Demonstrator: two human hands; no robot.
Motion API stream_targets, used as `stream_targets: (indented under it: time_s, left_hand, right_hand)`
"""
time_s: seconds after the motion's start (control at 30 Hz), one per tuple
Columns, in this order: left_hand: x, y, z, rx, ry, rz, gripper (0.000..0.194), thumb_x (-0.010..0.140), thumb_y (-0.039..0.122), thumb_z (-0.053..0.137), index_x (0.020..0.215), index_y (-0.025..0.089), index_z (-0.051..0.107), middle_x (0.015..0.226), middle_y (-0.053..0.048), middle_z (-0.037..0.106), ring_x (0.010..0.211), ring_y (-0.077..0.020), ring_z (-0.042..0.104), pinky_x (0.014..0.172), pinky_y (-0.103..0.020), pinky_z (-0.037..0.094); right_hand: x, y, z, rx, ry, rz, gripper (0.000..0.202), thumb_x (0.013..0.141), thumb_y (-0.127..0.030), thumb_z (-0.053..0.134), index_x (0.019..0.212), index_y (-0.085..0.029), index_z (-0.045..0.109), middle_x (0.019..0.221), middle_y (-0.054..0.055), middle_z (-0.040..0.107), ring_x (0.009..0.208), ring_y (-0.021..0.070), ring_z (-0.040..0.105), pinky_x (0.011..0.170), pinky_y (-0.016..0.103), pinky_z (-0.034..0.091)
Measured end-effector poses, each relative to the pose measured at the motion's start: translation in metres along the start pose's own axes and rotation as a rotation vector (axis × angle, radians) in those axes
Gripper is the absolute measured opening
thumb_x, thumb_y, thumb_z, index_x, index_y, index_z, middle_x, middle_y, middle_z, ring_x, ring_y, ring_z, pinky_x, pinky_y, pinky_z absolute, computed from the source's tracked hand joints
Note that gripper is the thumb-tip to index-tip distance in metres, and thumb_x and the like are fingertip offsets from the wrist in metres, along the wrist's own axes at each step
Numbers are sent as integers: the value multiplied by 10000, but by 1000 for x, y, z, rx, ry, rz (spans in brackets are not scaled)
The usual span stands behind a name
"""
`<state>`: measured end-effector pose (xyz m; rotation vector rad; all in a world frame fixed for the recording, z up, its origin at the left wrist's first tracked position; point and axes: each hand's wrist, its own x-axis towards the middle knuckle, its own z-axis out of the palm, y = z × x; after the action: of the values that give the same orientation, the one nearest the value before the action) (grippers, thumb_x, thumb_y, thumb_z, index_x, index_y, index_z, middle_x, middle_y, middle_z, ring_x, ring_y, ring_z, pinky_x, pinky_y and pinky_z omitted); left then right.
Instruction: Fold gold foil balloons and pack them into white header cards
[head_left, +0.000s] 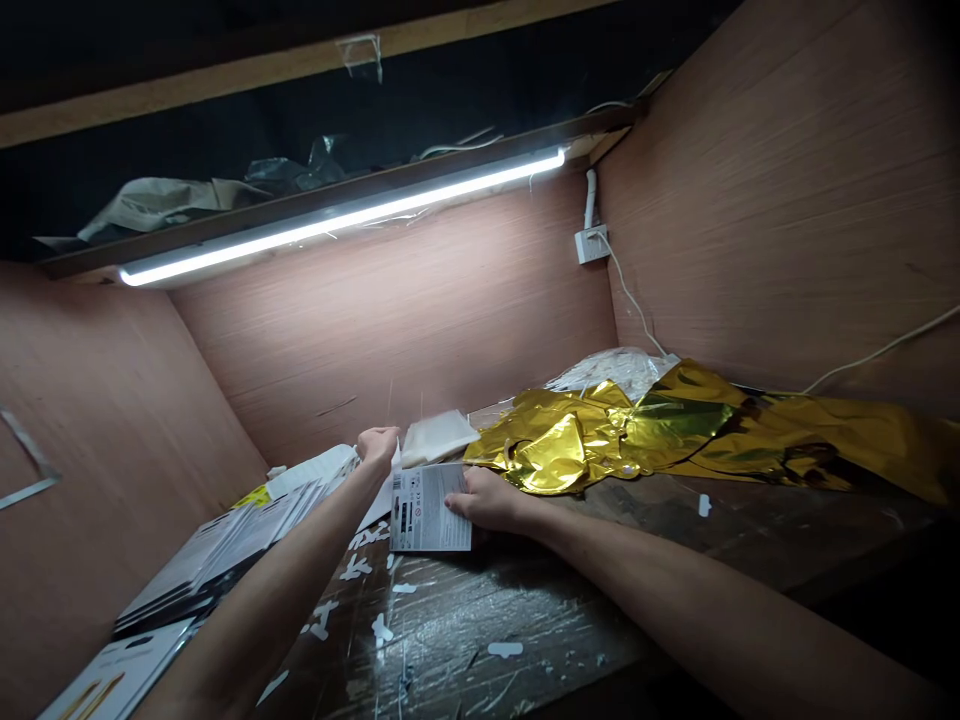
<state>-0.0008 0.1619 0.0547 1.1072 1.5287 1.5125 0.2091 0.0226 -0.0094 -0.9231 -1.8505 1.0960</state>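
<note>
In my right hand point(487, 499) is a printed card point(427, 525), gripped at its right edge with the thumb on its face. My left hand point(377, 446) is closed just above and left of the card; whatever its fingers pinch is too small to name. A pale stack of thin sheets or bags point(439, 438) lies behind the card. Rows of packaged cards point(217, 545) line the left side, beneath and beside my left forearm.
Crumpled gold foil point(555, 450) spreads to the right, before a clear plastic heap point(611, 371). Small white cutouts point(382, 630) dot the dark tabletop point(465, 610). A lit tube point(352, 218) hangs above; a cable runs from a white socket box point(592, 245).
</note>
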Motion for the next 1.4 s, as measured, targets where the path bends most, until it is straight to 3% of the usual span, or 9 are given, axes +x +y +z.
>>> stream_targets:
  time_s: [0.23,0.33,0.43,0.57,0.67,0.83,1.03,1.2,1.4]
  left_hand:
    - [-14,5,-39,-200,-69,1,355,981,341,643,1282,156,607,1263,-108,635,1054,-241,663,875,-441,588]
    - [-35,0,-62,-327,-145,1,149,952,124,656,1101,127,646,1042,-80,696,899,-173,700,818,-346,610]
    - [-59,-7,-82,-431,-207,-15,193,935,-43,562,943,139,626,867,-48,701,806,-143,731,801,-303,625]
    - [-90,-17,-100,-527,-293,-58,179,972,6,526,930,163,602,1016,-84,745,889,-184,769,729,-279,633]
    - [-109,-24,-105,-571,-350,-91,148,985,45,522,923,163,586,1165,-134,740,956,-208,768,731,-279,631]
    - [-127,-26,-108,-609,-424,-125,94,973,104,576,909,172,585,1165,-177,748,956,-244,762,783,-346,633]
    - [-135,-24,-116,-653,-474,-80,158,960,68,573,1069,152,650,1139,-157,762,912,-208,763,832,-319,616]
    - [-139,-30,-111,-608,-595,-93,261,977,82,521,1141,94,723,978,-170,786,873,-237,769,805,-325,620]
    - [-142,-30,-107,-635,-623,-140,355,1047,157,406,1110,63,742,1087,-220,767,909,-245,768,796,-320,618]
  right_hand:
    - [0,-3,-4,6,56,-3,32,791,-172,649,775,-154,670,783,44,679,714,177,619,622,250,462]
    - [0,-2,3,67,20,6,121,818,-201,621,899,-148,695,833,56,712,729,185,658,630,256,501]
    - [-1,-3,8,141,-8,33,129,805,-214,637,902,-146,689,798,49,704,681,175,649,612,256,507]
    - [-6,-6,11,308,-37,83,133,757,-224,678,866,-151,660,724,20,660,604,143,587,562,239,470]
    - [-10,-8,12,345,-61,100,189,720,-253,697,870,-150,647,700,14,642,594,140,569,535,234,449]
    - [-15,-6,13,354,-142,112,317,711,-377,728,917,-151,645,647,0,616,506,120,511,457,226,390]
    - [-12,1,12,450,-127,109,407,702,-423,787,945,-129,645,833,87,699,708,180,644,621,277,513]
    - [-11,2,9,394,-47,83,396,756,-454,766,949,-132,640,829,91,681,699,181,625,605,287,503]
    - [-8,0,-5,270,113,8,407,777,-538,743,793,-156,601,627,3,551,512,115,463,447,245,354]
